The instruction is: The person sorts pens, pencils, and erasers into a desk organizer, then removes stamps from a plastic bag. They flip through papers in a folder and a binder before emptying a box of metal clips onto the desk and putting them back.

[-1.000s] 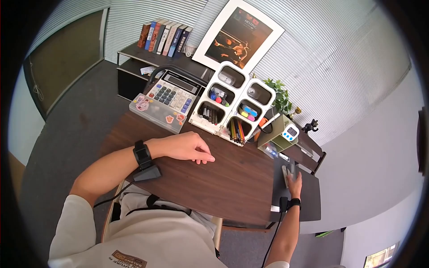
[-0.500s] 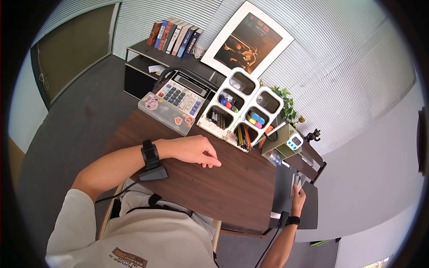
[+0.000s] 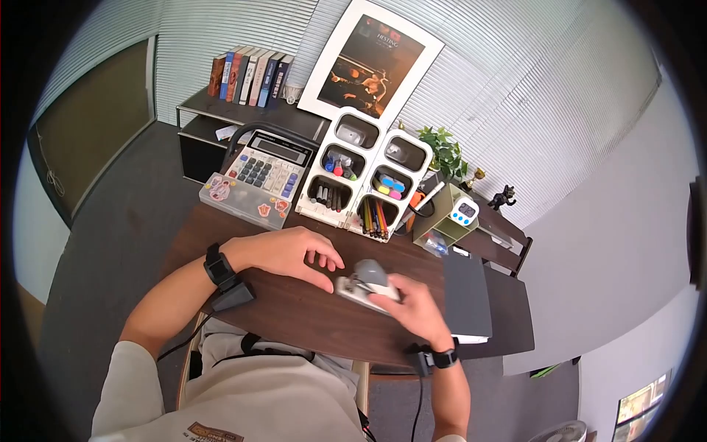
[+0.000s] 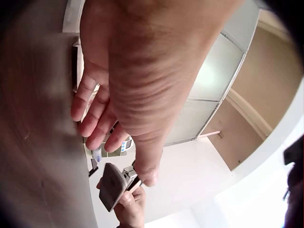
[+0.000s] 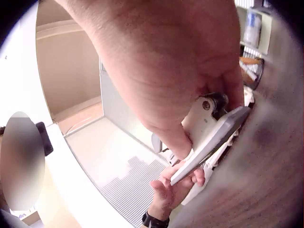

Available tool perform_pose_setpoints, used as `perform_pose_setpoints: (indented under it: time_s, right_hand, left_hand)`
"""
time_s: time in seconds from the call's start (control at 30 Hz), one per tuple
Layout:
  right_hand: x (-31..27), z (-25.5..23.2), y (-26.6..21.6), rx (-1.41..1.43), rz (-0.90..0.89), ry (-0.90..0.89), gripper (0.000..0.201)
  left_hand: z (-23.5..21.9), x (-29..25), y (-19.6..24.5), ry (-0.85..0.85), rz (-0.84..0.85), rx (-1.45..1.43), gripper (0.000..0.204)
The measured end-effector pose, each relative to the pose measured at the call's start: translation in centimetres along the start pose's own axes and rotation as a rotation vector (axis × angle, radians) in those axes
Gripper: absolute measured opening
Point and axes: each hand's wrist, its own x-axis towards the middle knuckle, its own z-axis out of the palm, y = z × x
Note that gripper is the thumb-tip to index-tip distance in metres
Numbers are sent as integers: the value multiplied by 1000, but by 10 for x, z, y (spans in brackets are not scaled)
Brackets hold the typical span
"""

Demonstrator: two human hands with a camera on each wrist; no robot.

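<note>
In the head view, my right hand (image 3: 421, 309) grips a grey-and-white hole punch (image 3: 370, 275) over the front middle of the desk. Its metal hinge shows beneath my palm in the right wrist view, above the long flat grey base (image 5: 213, 142). My left hand (image 3: 286, 254) is held just left of the punch, fingers loosely bent and thumb stretched toward its near end. Nothing lies in that hand. From the left wrist, the grey underside of the punch (image 4: 113, 186) appears beyond my thumb, tilted above the desktop.
A dark folder (image 3: 468, 295) lies at the desk's right side. Behind the hands stand a white pen organizer (image 3: 346, 214), a calculator (image 3: 269, 166), a clear stickered case (image 3: 247, 200) and a green holder (image 3: 442, 214) with a small timer (image 3: 464, 211).
My right hand has brought the hole punch from the desk's right side leftward to the front middle. My left hand has spread its thumb from its fingers. The dark folder is now uncovered.
</note>
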Motion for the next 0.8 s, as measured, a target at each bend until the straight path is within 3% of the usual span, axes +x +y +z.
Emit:
perform_pose_setpoints:
  time_s: [0.1, 0.27, 0.37, 0.67, 0.8]
  right_hand:
    - [21, 19, -9, -55, -55, -60, 32]
    - [41, 36, -8, -63, -153, -71, 31]
    - [42, 37, -12, -90, -61, -99, 30]
    - [59, 49, -28, -180, -432, 67, 36]
    - [65, 55, -30, -176, -426, 36, 35]
  left_hand:
    - [0, -1, -5, 54, 83, 77, 43]
    - [-2, -3, -20, 42, 50, 143, 40]
    - [-5, -5, -18, 8, 8, 143, 39]
    - [-4, -5, -22, -55, -18, 166, 40]
    - [1, -5, -32, 2, 39, 166, 38]
